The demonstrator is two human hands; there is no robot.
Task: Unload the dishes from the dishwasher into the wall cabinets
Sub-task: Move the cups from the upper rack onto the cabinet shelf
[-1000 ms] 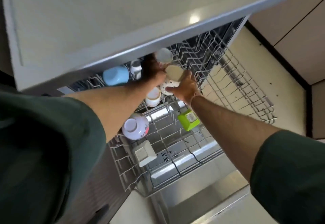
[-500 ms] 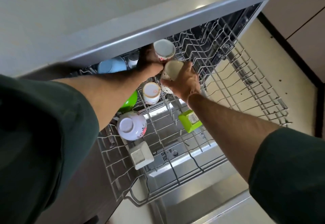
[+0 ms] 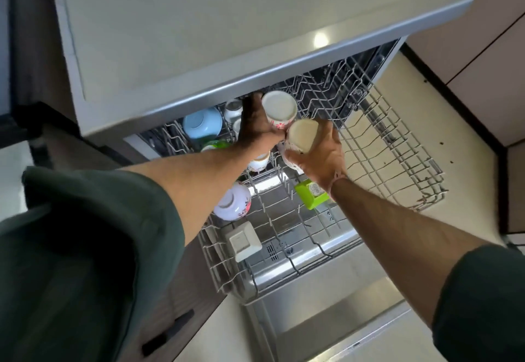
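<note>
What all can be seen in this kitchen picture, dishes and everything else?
Held cups: 2, white with pink flowers, upside down, one in the left hand, one in the right hand.
Blue bowl: 1, light blue, back left of the rack.
Flowered bowl: 1, white with pink and dark flowers, upside down, left side of the rack.
Square dish: 1, white, upside down, front left of the rack.
Green container: 1, lime green with a label, middle of the rack.
Rack: 1, grey wire, pulled out over the open door.
Dishwasher door: 1, steel, folded down.
Countertop: 1, pale grey, above the rack.
Left hand: 1, fingers around a cup.
Right hand: 1, fingers around a cup.
</note>
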